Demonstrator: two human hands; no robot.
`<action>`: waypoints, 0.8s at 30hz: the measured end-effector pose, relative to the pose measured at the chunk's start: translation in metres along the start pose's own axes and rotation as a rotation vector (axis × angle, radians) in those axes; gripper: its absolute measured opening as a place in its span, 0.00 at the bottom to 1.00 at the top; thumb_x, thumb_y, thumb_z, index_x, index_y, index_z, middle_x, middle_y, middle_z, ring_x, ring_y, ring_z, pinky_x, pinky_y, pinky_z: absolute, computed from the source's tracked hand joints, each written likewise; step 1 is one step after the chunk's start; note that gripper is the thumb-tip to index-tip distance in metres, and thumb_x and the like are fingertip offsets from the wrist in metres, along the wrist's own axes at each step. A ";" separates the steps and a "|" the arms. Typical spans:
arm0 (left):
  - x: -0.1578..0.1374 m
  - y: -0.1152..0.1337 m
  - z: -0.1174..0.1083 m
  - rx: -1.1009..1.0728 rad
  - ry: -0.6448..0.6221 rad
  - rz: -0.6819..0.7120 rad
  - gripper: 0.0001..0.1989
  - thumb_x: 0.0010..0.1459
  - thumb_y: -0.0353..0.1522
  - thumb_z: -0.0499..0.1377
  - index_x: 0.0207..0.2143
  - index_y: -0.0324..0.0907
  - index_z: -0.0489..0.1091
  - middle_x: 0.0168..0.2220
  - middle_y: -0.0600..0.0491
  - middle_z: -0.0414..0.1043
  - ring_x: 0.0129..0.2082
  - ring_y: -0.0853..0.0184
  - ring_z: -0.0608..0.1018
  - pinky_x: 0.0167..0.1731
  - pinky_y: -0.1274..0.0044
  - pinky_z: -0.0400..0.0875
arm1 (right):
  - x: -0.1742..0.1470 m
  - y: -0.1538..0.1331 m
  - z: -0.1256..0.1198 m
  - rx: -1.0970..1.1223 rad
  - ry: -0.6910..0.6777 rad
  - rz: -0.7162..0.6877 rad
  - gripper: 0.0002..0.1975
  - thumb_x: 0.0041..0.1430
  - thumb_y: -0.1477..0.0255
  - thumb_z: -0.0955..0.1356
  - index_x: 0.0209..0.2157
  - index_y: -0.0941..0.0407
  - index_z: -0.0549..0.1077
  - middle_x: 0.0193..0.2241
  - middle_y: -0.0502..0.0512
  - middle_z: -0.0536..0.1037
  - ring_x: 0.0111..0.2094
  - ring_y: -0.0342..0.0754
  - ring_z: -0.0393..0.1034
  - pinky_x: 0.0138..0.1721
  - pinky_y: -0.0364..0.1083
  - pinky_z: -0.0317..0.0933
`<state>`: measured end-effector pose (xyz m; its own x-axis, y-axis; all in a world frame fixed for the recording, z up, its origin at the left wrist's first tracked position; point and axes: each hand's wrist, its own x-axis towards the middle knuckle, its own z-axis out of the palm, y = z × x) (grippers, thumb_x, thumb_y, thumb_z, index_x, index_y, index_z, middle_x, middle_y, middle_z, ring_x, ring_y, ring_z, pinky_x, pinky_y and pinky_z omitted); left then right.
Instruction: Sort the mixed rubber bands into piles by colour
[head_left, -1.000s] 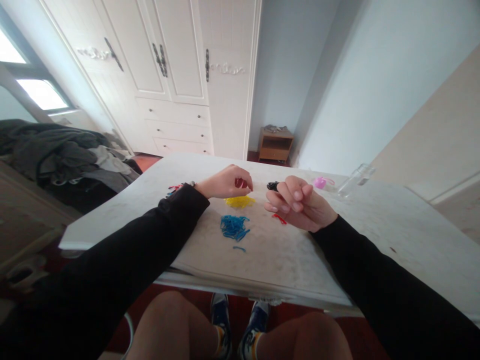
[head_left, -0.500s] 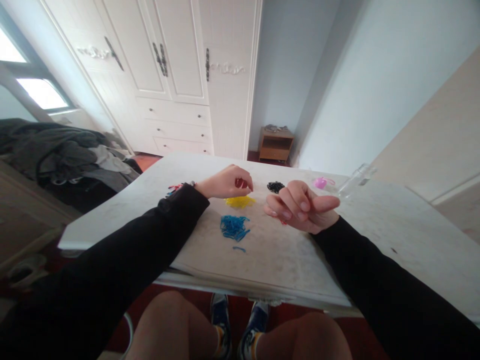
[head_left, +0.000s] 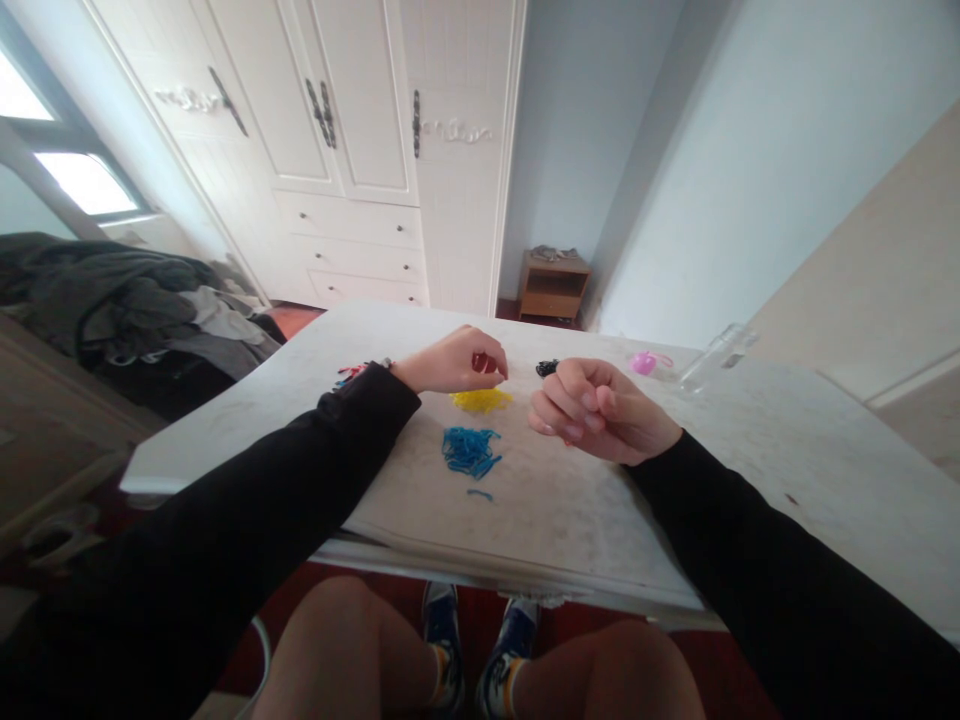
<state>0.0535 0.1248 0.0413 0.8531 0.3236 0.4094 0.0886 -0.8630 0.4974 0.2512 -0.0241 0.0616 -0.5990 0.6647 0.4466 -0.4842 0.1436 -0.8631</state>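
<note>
My left hand (head_left: 457,362) is above the table beyond the yellow rubber bands (head_left: 481,401), its fingers curled and thumb and forefinger together. A bit of red shows inside the curl; I cannot tell whether it is held. To its right, my right hand (head_left: 600,410) is closed, thumb folded over the bent fingers. A trace of red is visible just under those fingers, too small to name. Nearer me lies a heap of blue rubber bands (head_left: 470,452), with a single blue band (head_left: 480,494) apart. Black rubber bands (head_left: 547,368) are partly covered by my right hand.
A mixed red, white and blue bunch (head_left: 350,374) sits beside my left wrist. Toward the far right edge are a pink round object (head_left: 643,362) with a loop and a clear glass bottle (head_left: 718,358) on its side. The white table's (head_left: 555,540) front edge is above my knees.
My right thumb, stretched out to the right before, has folded in against the fingers. The right hand now covers more of the black bands. My left hand has hardly moved.
</note>
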 end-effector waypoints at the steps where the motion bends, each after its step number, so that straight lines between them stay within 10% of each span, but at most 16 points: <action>1: 0.000 0.000 0.000 0.002 0.000 -0.001 0.09 0.57 0.31 0.62 0.32 0.36 0.82 0.25 0.51 0.76 0.24 0.72 0.73 0.26 0.80 0.67 | 0.000 0.000 0.000 0.001 0.001 0.008 0.21 0.66 0.60 0.74 0.26 0.55 0.66 0.21 0.42 0.61 0.24 0.40 0.58 0.32 0.43 0.55; 13: -0.005 -0.009 -0.018 0.164 0.132 -0.062 0.09 0.55 0.30 0.61 0.31 0.37 0.82 0.23 0.53 0.75 0.23 0.73 0.72 0.26 0.80 0.64 | -0.006 0.005 -0.007 0.000 0.062 0.083 0.13 0.69 0.65 0.73 0.31 0.56 0.76 0.26 0.49 0.74 0.29 0.43 0.66 0.35 0.44 0.59; 19: -0.014 -0.015 -0.044 0.416 0.281 -0.338 0.08 0.52 0.29 0.62 0.24 0.37 0.79 0.18 0.56 0.68 0.22 0.73 0.68 0.28 0.78 0.62 | -0.003 0.002 -0.004 -0.013 0.129 0.096 0.15 0.68 0.64 0.74 0.29 0.56 0.74 0.24 0.48 0.73 0.28 0.43 0.66 0.33 0.44 0.58; 24: -0.026 -0.013 -0.063 0.541 0.049 -0.660 0.09 0.52 0.32 0.62 0.22 0.39 0.80 0.18 0.53 0.73 0.24 0.69 0.73 0.30 0.77 0.67 | 0.000 0.004 -0.003 -0.058 0.114 0.060 0.19 0.68 0.62 0.73 0.25 0.56 0.72 0.23 0.47 0.71 0.28 0.43 0.65 0.33 0.45 0.58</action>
<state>-0.0018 0.1523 0.0722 0.5182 0.8308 0.2031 0.8034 -0.5543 0.2176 0.2513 -0.0217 0.0576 -0.5482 0.7517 0.3667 -0.4099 0.1407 -0.9012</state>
